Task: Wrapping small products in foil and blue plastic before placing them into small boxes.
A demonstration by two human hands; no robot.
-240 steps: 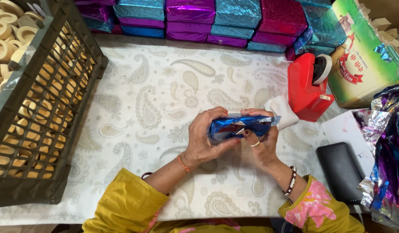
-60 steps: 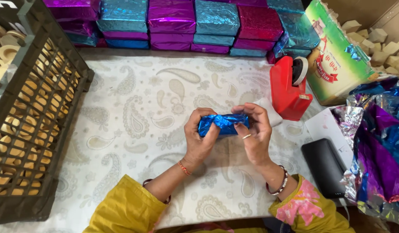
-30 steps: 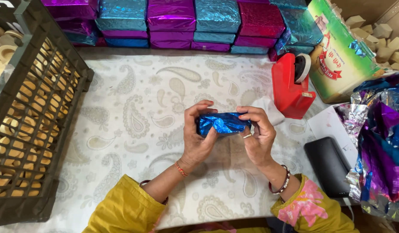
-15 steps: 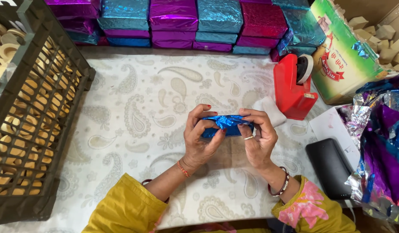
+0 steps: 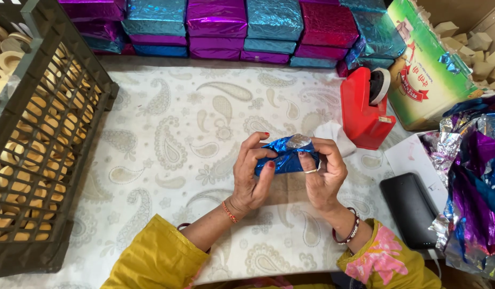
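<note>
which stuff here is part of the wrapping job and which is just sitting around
In use:
left hand
right hand
blue foil packet, held by both
red tape dispenser
loose foil sheets
wrapped foil blocks

Lying about:
black phone
dark crate of pale rings
printed tub

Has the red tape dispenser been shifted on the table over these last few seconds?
No. The red tape dispenser sits in the same spot, beside the green-and-cream box and in front of the stacked foil-wrapped blocks; only the camera view drifted slightly.
</note>
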